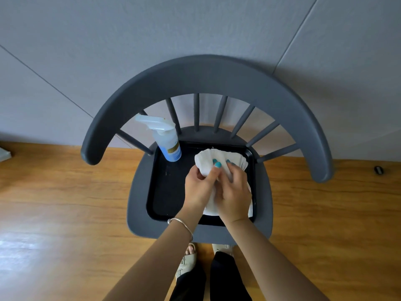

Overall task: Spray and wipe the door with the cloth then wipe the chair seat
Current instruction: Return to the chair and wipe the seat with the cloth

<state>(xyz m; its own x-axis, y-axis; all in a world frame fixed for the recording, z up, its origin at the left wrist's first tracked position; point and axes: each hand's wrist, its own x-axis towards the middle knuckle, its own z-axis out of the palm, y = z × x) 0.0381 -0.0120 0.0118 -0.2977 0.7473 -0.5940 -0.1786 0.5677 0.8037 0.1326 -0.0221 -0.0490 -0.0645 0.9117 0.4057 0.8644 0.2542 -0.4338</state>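
A crumpled white textured cloth (219, 158) lies on a black rectangular tray (171, 192) that sits on the seat of a dark grey wooden spindle-back chair (204, 77). Both hands are on the cloth. The left hand (200, 186) pinches a fold of it between thumb and curled fingers, and the right hand (235, 190) is closed over the bunched fabric, its teal-painted fingertips pressing at the 12 o'clock edge of the hand. More cloth shows beneath the right palm, toward 5 o'clock. A thin silver bangle (184, 224) circles the left wrist. At 10 o'clock from the cloth, a translucent spray bottle with a blue base and white trigger (167, 142) stands in the tray's far left corner, apart from the cloth. Warm brown wooden floor (65, 192) surrounds the chair, with grey panelled wall (152, 29) at 12 o'clock.
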